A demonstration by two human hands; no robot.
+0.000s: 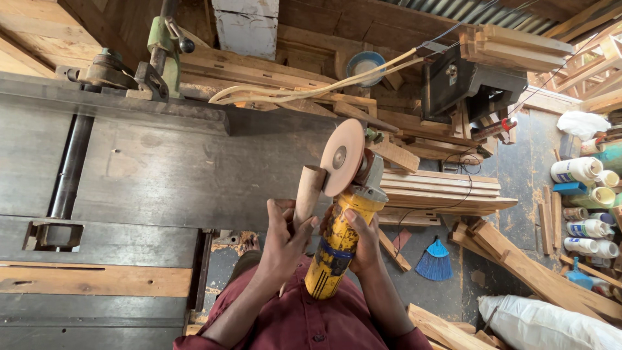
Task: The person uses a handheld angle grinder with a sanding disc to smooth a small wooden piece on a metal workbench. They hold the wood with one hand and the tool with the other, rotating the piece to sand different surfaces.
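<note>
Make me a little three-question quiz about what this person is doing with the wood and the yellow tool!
1. True or false: the left hand holds a rounded wooden piece.
2. Which hand grips the yellow angle grinder? A) left B) right C) both
3. Fill in: the grinder's round sanding disc sits just to the ___ of the wooden piece's top end in the picture.

Key
1. True. The fingers wrap its lower part.
2. B. The right hand is around the grinder's body.
3. Right. Disc and wood are very close; whether they touch cannot be told.
</note>
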